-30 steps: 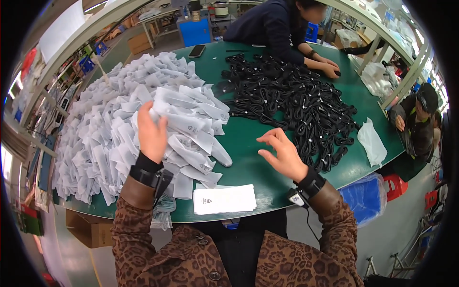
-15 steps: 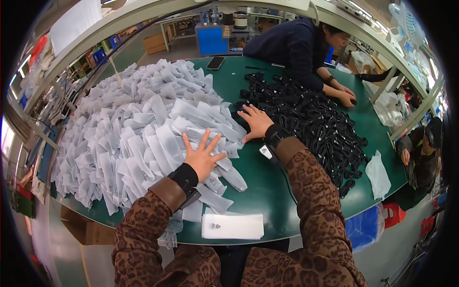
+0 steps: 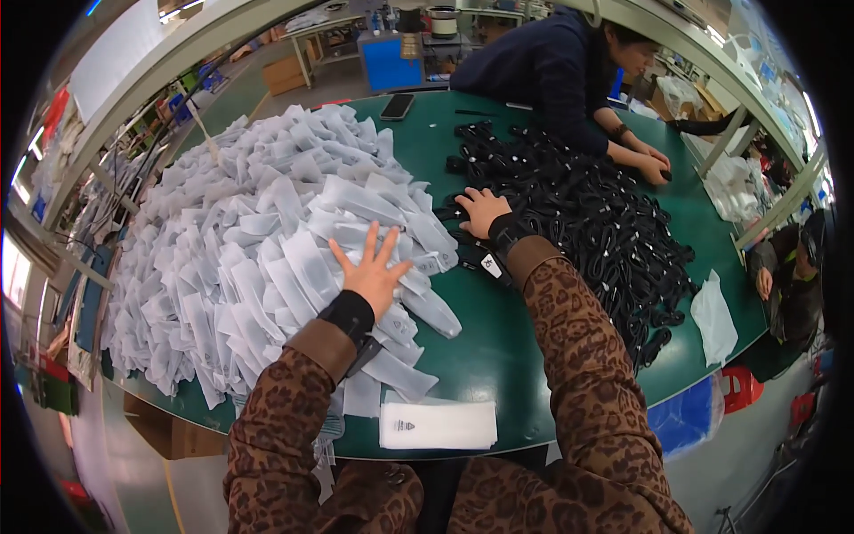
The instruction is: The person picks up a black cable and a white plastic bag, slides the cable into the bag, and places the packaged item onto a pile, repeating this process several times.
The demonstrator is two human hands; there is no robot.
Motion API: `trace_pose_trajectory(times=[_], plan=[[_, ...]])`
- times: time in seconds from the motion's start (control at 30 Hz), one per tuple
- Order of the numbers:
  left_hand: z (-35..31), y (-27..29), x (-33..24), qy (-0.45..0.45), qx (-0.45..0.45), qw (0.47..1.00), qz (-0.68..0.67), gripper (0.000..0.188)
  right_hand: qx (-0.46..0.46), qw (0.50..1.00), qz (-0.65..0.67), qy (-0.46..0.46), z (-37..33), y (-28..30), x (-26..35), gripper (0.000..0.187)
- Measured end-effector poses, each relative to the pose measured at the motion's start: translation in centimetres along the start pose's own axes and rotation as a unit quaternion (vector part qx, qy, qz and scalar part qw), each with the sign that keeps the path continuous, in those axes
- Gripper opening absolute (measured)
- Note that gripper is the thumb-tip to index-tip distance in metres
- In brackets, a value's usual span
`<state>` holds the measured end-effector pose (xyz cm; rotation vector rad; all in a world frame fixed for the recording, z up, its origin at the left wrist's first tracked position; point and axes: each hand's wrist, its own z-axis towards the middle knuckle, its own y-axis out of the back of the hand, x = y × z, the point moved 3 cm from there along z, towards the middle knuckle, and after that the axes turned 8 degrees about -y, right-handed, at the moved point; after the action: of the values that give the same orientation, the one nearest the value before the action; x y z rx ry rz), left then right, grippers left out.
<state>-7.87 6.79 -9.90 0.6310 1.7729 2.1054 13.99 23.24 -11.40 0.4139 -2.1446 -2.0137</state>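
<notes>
My left hand (image 3: pixel 372 269) lies open with fingers spread on the right side of a big heap of filled, translucent white sleeve bags (image 3: pixel 267 231). To its right, my right hand (image 3: pixel 483 214) rests at the left edge of a pile of coiled black cables (image 3: pixel 578 222). Its fingers are stretched over the cables there, and its palm side is hidden. Both wrists wear black bands; a small white tag (image 3: pixel 490 265) hangs by the right one. A neat stack of flat white bags (image 3: pixel 438 425) lies near the front edge of the table.
Across the green table (image 3: pixel 498 374), a co-worker (image 3: pixel 551 80) leans in, hands (image 3: pixel 654 165) beyond the cables. A phone (image 3: pixel 397 107) lies at the far edge. A crumpled white bag (image 3: pixel 714 319) lies at right. Grey frame bars (image 3: pixel 116 125) cross overhead.
My right hand has shifted slightly farther away, and its fingers are closer together over the cables. My left hand stays spread on the bags. The whole view has shifted slightly.
</notes>
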Motion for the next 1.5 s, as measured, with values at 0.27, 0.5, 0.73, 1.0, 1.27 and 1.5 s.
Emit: trace_pose_trajectory(times=[0.27, 0.5, 0.73, 1.0, 1.27, 1.5], plan=[[2.8, 1.1, -1.1, 0.019, 0.034, 0.999, 0.027, 0.053, -0.031, 0.996, 0.082, -0.011, -4.7, -3.4, -5.0, 0.065], [-0.8, -1.4, -6.0, -0.1, 0.103, 0.99, 0.013, 0.079, -0.046, 0.997, -0.004, 0.066, -16.7, -0.6, 4.4, 0.083], [4.0, -2.1, -3.0, -0.018, 0.136, 0.988, 0.074, 0.074, -0.176, 0.982, 0.002, 0.07, -18.8, -2.1, 1.0, 0.071], [2.0, 1.5, -4.3, -0.011, 0.179, 0.983, -0.031, 0.069, -0.253, 0.966, -0.002, 0.048, -25.6, -0.2, 0.1, 0.044], [-17.3, 9.5, -4.7, 0.033, -0.129, 0.978, -0.161, 0.043, -0.275, 0.952, 0.125, -0.041, -28.1, 1.2, -3.1, 0.019], [-31.3, 4.2, -4.4, 0.228, -0.17, 0.948, -0.141, 0.03, -0.297, 0.895, 0.331, -0.032, -30.6, 1.7, -0.3, 0.03]])
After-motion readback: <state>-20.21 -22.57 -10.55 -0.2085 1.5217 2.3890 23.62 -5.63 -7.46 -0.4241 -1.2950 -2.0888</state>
